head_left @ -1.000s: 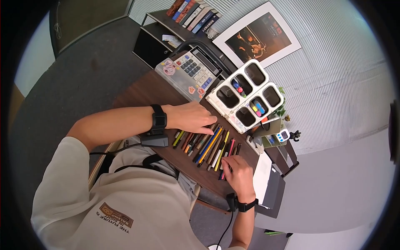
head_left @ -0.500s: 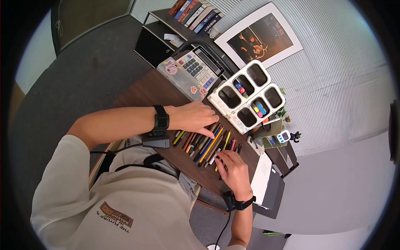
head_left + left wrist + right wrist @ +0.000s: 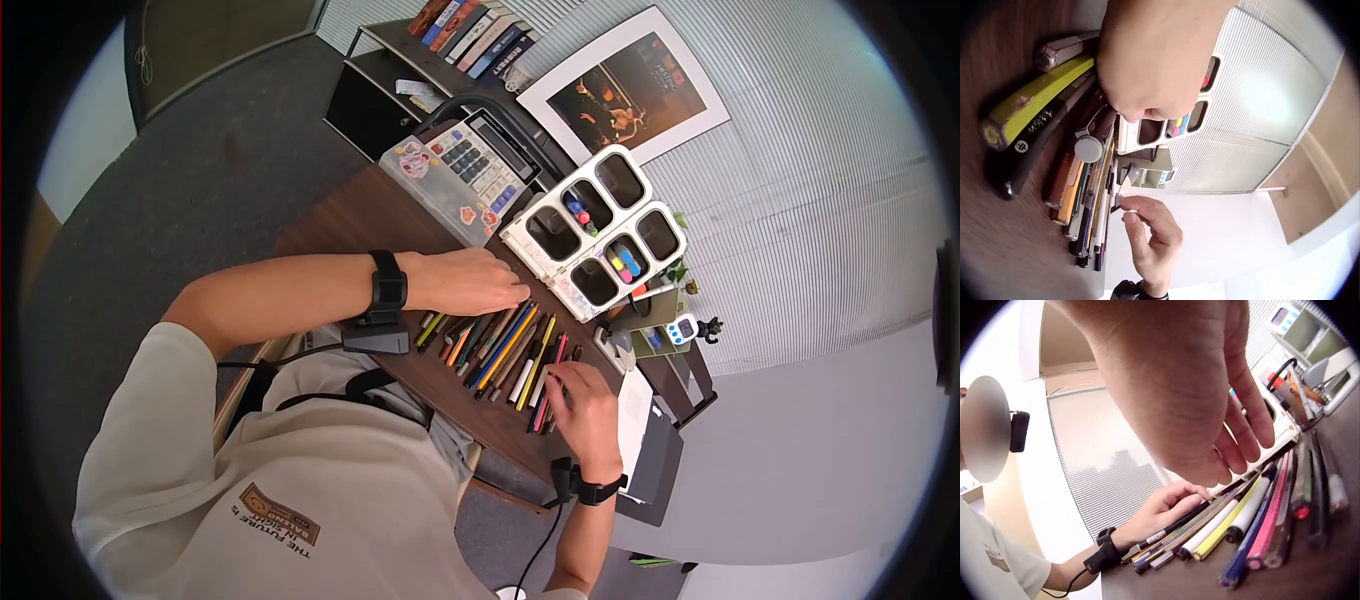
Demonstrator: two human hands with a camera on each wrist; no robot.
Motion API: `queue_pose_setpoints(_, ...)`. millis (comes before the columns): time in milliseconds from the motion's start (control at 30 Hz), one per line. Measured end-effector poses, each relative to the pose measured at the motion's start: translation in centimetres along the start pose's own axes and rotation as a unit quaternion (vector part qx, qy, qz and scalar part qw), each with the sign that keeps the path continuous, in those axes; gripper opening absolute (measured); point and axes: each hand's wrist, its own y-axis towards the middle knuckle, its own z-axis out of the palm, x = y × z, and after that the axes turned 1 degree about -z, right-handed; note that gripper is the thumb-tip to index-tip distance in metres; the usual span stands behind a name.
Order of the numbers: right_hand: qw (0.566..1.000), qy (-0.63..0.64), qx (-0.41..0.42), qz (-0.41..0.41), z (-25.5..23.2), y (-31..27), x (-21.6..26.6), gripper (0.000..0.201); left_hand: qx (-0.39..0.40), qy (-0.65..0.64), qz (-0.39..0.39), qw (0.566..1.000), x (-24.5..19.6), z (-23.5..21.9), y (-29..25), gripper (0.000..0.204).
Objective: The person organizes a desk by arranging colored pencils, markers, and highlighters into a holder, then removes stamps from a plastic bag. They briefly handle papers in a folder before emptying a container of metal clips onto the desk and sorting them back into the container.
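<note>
A row of pencils and pens lies side by side on the dark wooden desk [image 3: 345, 225]. My left hand [image 3: 468, 282] rests at the row's far ends, palm down, with its fingertips on the desk side hidden from above. My right hand [image 3: 588, 412] hovers at the right end of the row, fingers loosely bent, thumb apart from them and nothing between. Below it lie a pink pencil [image 3: 1270, 519], a blue pencil [image 3: 1244, 553] and a white marker [image 3: 1250, 509]. A yellow-green pencil [image 3: 1041, 97] and a black one [image 3: 1041, 134] lie near my left wrist.
A white organizer [image 3: 590, 238] with several compartments, some holding markers, stands behind the row. Left of it is a calculator [image 3: 485, 165] by a stickered box [image 3: 440, 190]. To the right are a green holder [image 3: 650, 318], a timer [image 3: 684, 329] and white paper [image 3: 633, 410].
My right hand went left over the white marker, then back right, off the pens. The left thumb, earlier spread over the pens, has drawn in beside the fingers.
</note>
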Motion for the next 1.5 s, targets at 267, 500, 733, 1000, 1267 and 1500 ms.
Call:
queue_pose_setpoints(267,0.996,0.004,-0.019,0.087,-0.8,-1.6,-2.7,0.009,-0.039,0.014,0.009,0.999,0.0,-0.2,-0.1,0.028)
queue_pose_setpoints(500,0.985,0.071,-0.047,0.149,-0.8,-0.6,-4.7,0.012,0.012,0.026,0.005,1.0,-0.1,-0.8,0.1,0.032)
queue_pose_setpoints(733,0.951,0.188,-0.068,0.235,1.3,1.2,-7.4,0.02,0.018,0.02,0.016,1.0,0.0,-1.2,0.0,0.031)
queue_pose_setpoints(1000,0.847,0.432,-0.091,0.297,4.8,1.1,-10.2,0.024,0.003,-0.047,-0.015,0.999,-0.4,-0.9,0.2,0.021)
queue_pose_setpoints(1267,0.801,0.484,-0.144,0.323,6.0,0.6,-11.2,0.027,-0.013,-0.076,-0.044,0.996,-1.1,-0.4,1.2,0.016)
queue_pose_setpoints(1500,0.807,0.489,-0.144,0.297,6.3,0.5,-11.1,0.029,-0.03,-0.137,-0.115,0.983,-2.1,-0.8,2.0,0.014)
